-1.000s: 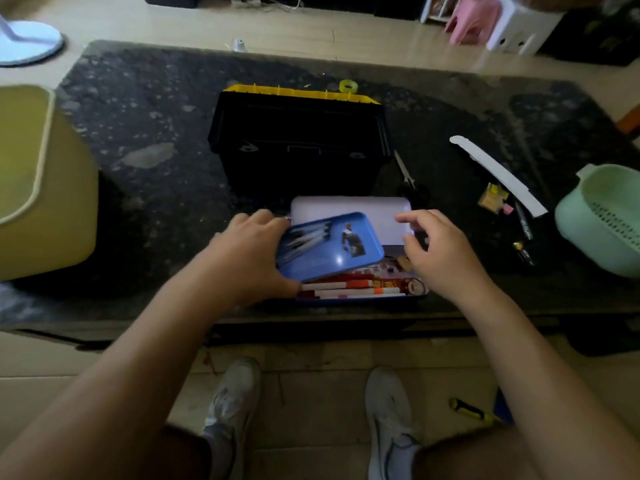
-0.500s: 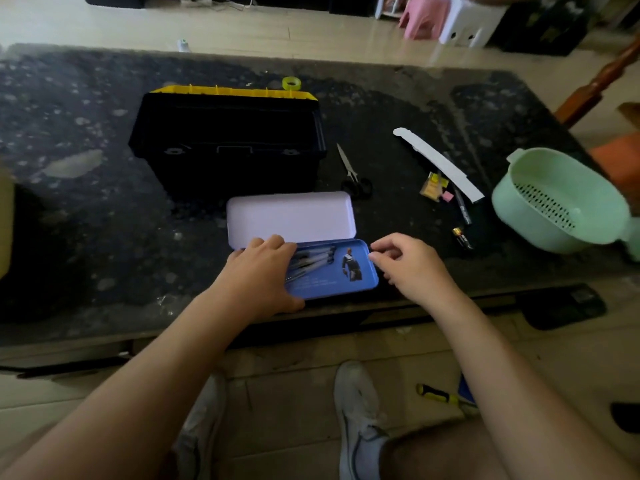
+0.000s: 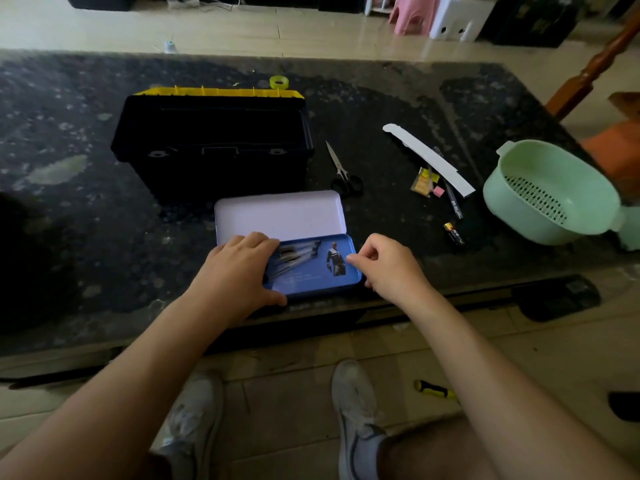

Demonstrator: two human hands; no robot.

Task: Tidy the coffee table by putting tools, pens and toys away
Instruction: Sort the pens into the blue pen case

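Dark stone coffee table (image 3: pixel 398 109): blue pencil tin (image 3: pixel 322 277) at near edge, in front of black toolbox (image 3: pixel 214 140). Left hand (image 3: pixel 239 271) presses flat on it. Right hand (image 3: pixel 391 268) is curled at its right rim, can't tell if pinching.

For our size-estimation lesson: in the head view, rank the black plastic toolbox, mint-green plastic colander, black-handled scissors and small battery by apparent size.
Largest first:
black plastic toolbox
mint-green plastic colander
black-handled scissors
small battery

The left hand (image 3: pixel 239 271) lies flat on the blue pencil case (image 3: pixel 311 284) at the table (image 3: pixel 86 237) edge — the right hand (image 3: pixel 388 268) pinches its right end. Scissors (image 3: pixel 341 171) lie behind.
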